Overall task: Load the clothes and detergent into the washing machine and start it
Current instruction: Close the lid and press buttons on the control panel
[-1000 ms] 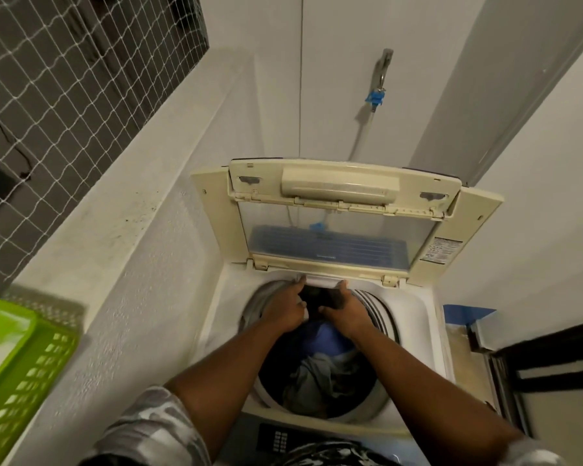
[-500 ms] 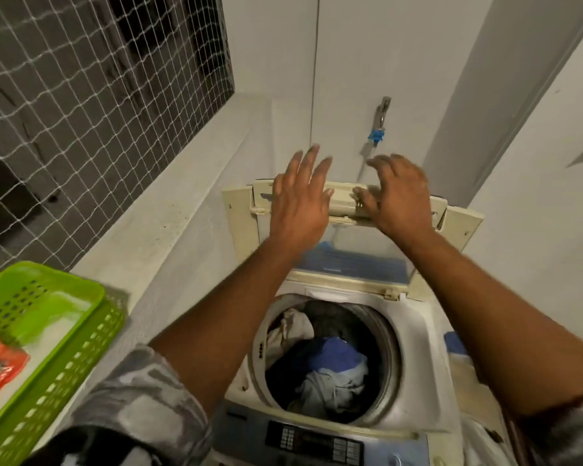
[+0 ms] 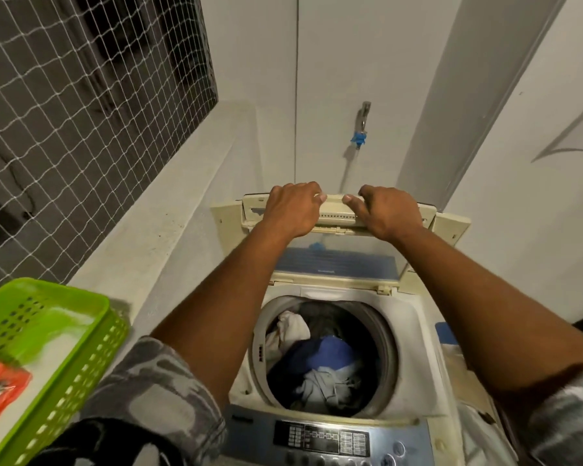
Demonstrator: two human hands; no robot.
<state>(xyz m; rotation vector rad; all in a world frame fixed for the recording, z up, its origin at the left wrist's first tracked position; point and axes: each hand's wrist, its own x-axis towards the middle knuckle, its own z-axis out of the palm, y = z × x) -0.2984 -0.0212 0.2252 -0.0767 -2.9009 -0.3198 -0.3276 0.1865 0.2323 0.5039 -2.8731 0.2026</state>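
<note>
Net (image 3: 81, 105): white mesh over a dark opening, far left, above a pale ledge (image 3: 169, 213).

Basket (image 3: 48, 348): green, perforated, lower left, resting against the ledge. An orange packet (image 3: 0, 388) lies inside at its near end; label too blurred to read.

Left hand (image 3: 292, 210): arm reaches forward from a grey camouflage sleeve (image 3: 148, 388). Fingers curled over the top edge of the raised lid (image 3: 337, 260), thumb on the near face; closed around the lid's left part.

Washer (image 3: 421, 317): cream top-loader, centre. Lid folded up and standing at the back, its clear panel facing the camera. Tub mouth uncovered.

Clothes (image 3: 317, 361): inside the tub, below the rim. A white piece at upper left, a blue piece in the middle, a pale grey piece toward the front, dark cloth around them.

Panel (image 3: 320, 442): blue-grey control strip along the washer's front edge, with a dark block of small buttons; markings not legible.

Tap (image 3: 364, 116): metal, on the wall behind the washer, with a blue fitting (image 3: 359, 138) and a pale hose running down behind the lid.

Right hand (image 3: 387, 210): fingers hooked over the lid's top edge, thumb on the near face pointing toward the left thumb; closed around the lid's right part. The two thumbs are near each other, not touching.

Blue object (image 3: 446, 332): right of the washer, partly hidden by the right forearm; cannot tell what it is.
</note>
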